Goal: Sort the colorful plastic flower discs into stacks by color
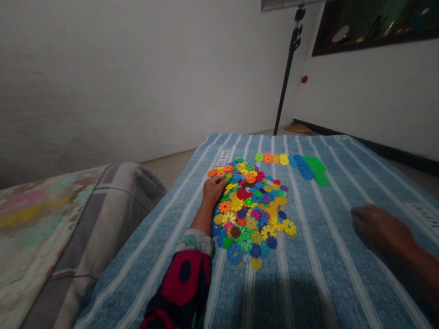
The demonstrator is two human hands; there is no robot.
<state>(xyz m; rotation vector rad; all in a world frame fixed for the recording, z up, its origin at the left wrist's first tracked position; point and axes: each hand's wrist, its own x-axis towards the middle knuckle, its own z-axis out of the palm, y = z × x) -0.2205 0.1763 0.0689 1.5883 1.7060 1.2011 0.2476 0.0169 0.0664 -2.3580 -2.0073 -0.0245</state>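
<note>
A heap of flat, notched plastic flower discs (pixel 245 201) in many colours lies on the striped blue cloth (pixel 171 256). My left hand (pixel 213 189) rests at the heap's upper left edge, its fingers closed together among the discs; whatever they pinch is hidden. Beyond the heap runs a row of sorted discs: light green, orange, yellow (pixel 284 159), then overlapping blue discs (pixel 303 167) and green discs (pixel 317 170). Over on the right, my right hand (pixel 380 226) is on or just above the cloth, apart from the discs. Its fingers are curled and blurred.
A bed or couch with a grey and floral cover (pixel 78 228) stands at the left. Past the table's far edge rises a black stand (pixel 288 68) before the white walls. A dark-framed opening (pixel 377 25) is at the upper right.
</note>
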